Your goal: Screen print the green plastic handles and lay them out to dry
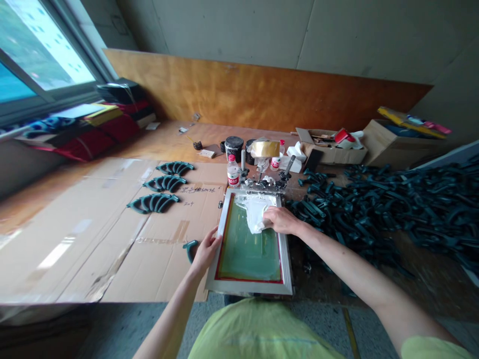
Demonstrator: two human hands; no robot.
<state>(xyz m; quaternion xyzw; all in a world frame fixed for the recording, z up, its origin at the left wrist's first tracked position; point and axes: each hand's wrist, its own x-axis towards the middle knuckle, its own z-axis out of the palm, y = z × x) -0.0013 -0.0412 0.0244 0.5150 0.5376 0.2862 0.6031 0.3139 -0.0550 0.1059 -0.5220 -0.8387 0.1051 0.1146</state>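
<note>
A framed screen [249, 249] with green mesh and a silver frame lies in front of me, its far end at a metal clamp [264, 186]. My right hand [279, 220] is closed on a white cloth [256, 214], which rests on the upper part of the mesh. At the frame's left edge is my left hand [208, 248], its fingers on the silver rim. Just beside that hand a dark green curved part [191, 250] lies on the cardboard, partly hidden by the hand.
Rows of green curved parts [153, 203] lie on cardboard [93, 224] at the left. A large heap of dark green parts [344, 214] covers the right. Behind the screen stand a bottle [232, 172], a black tub [234, 147] and an open box [333, 153].
</note>
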